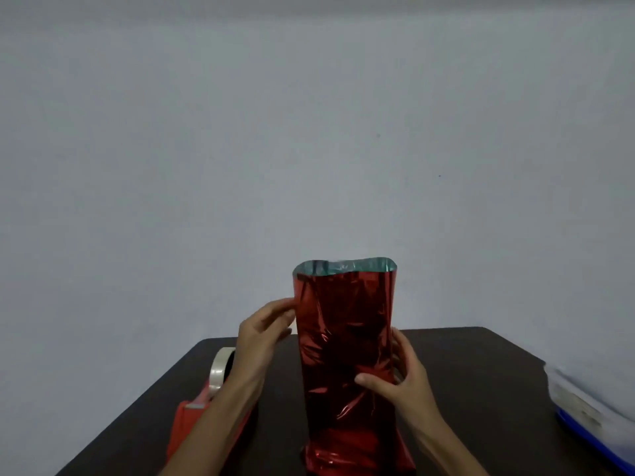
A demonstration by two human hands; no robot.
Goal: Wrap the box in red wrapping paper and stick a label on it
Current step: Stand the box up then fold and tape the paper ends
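Midway through the wrap, the right hand (409, 383) clamps the lower part of a standing sleeve of red wrapping paper (343, 338), thumb across the front and fingers curled behind. The left hand (264, 334) lays fairly straight fingertips (288, 309) against the sleeve's upper left edge. The box is hidden inside the foil, which stands on end on the dark table (481, 372), its top gaping open and showing a silvery lining. A tape dispenser (217, 371) sits just left of the left forearm. The risk, on this evidence, is that the slick, creased foil slips or springs loose if either grip eases before tape goes on. The unfolded ends could also tear under a hasty crease.
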